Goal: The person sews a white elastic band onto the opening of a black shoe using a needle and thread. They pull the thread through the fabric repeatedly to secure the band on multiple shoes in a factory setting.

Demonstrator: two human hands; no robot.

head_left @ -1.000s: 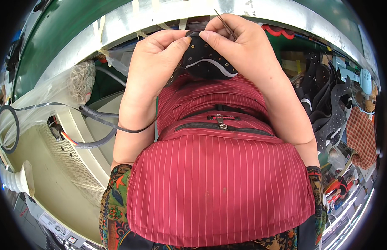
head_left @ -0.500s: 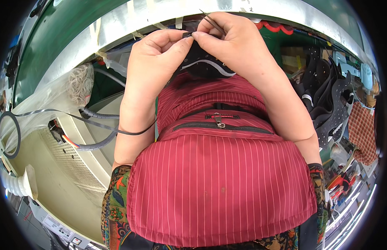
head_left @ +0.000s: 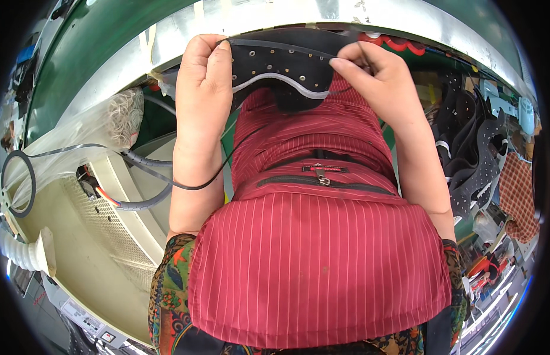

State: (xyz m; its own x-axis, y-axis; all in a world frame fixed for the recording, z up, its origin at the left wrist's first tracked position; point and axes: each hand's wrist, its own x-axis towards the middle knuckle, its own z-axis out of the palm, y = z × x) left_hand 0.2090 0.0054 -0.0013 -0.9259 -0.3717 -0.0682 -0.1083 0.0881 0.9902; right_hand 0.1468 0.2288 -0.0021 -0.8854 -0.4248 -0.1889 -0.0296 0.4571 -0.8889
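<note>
At upper centre, the left hand [head_left: 204,77] pinches the left end of a curved black fabric-like piece [head_left: 266,64] with metal eyelets; the right hand [head_left: 378,72] pinches a narrow black strip [head_left: 281,45] stretched across it.

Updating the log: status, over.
Left fingers pinching studded black piece. Right fingers gripping narrow strip across its upper part. Loose black cord over left forearm.

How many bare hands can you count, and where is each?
2: the left hand pinches the upper left of a black, metal-studded flexible piece; the right hand is by its right side, holding a thin, flat black strip. No others show.
</note>
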